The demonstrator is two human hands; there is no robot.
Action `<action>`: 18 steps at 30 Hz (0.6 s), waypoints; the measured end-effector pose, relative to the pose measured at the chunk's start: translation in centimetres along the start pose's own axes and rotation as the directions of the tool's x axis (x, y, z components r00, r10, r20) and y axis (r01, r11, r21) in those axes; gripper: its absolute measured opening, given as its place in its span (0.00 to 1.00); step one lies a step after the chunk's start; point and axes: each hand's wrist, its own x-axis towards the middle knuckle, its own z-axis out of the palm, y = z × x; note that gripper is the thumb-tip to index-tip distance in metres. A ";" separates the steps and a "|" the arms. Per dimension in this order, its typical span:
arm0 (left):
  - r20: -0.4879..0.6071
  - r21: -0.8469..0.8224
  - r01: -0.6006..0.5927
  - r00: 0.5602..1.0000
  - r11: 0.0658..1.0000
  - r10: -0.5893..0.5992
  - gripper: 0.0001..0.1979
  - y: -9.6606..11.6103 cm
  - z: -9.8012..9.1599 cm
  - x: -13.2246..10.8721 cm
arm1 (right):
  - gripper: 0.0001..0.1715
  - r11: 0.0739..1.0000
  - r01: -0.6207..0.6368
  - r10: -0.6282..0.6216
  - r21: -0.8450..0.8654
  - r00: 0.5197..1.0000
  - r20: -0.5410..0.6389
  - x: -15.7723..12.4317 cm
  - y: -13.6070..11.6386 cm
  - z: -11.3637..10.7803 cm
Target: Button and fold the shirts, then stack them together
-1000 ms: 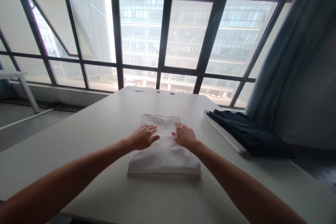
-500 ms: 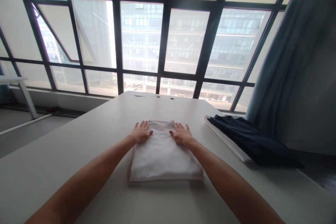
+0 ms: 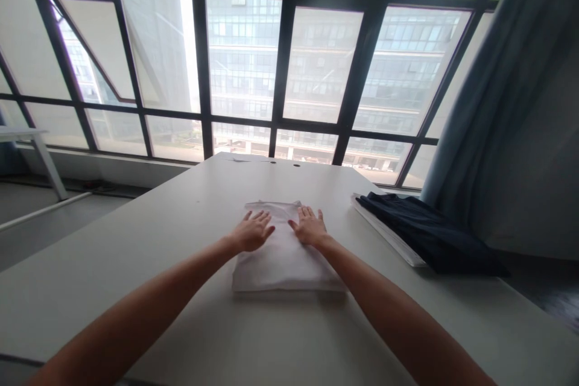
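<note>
A white folded garment [image 3: 289,268], its exact kind unclear, lies flat on the white table [image 3: 149,253] in front of me. My left hand [image 3: 253,232] rests over its far left part, fingers spread and pointing away from me. On the far right part lies my right hand [image 3: 310,227], palm down with the thumb stretched toward the middle. Both hands are open and touch the cloth without gripping it. The garment's far edge [image 3: 274,203] shows just beyond the fingertips.
To the right, a dark navy folded cloth [image 3: 429,232] lies partly over a white one [image 3: 391,235] near the table's edge. A blue-grey curtain [image 3: 479,102] hangs behind them. Large framed windows stand beyond the table. Another white table [image 3: 43,157] is at the left.
My left hand has shifted right, farther onto the garment from its left edge. The right hand has hardly moved. The garment's near edge appears higher in view, and the camera has tilted slightly.
</note>
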 end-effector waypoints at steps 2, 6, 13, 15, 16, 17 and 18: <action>-0.014 -0.067 -0.161 0.987 0.985 0.161 0.33 2.5 0.6 -2.1 | 0.39 0.993 0.113 -0.112 0.032 0.993 -0.039 -3.1 -1.6 0.4; 0.054 -0.118 -0.173 0.982 0.978 0.180 0.37 3.6 1.8 -5.7 | 0.39 0.983 0.167 -0.167 0.079 0.986 -0.016 -8.8 -2.1 1.7; 0.109 -0.089 -0.041 0.993 0.995 0.051 0.39 1.7 1.4 -9.6 | 0.46 0.994 0.074 -0.081 0.076 0.993 0.083 -11.1 3.7 1.1; 0.087 -0.066 -0.046 0.995 0.997 0.052 0.39 2.7 1.0 -10.7 | 0.46 0.990 0.122 -0.128 0.069 0.986 0.106 -10.7 5.2 0.6; 0.066 -0.054 -0.064 0.995 0.996 0.068 0.38 3.4 0.7 -11.1 | 0.45 0.988 0.141 -0.149 0.065 0.981 0.126 -10.4 5.7 0.3; 0.044 -0.046 -0.095 0.994 0.994 0.097 0.37 4.1 0.4 -11.3 | 0.44 0.987 0.149 -0.156 0.056 0.975 0.156 -10.1 5.9 -0.1; 0.022 -0.047 -0.136 0.990 0.990 0.137 0.34 4.8 -0.1 -11.2 | 0.42 0.989 0.146 -0.151 0.037 0.971 0.186 -9.8 5.8 -0.5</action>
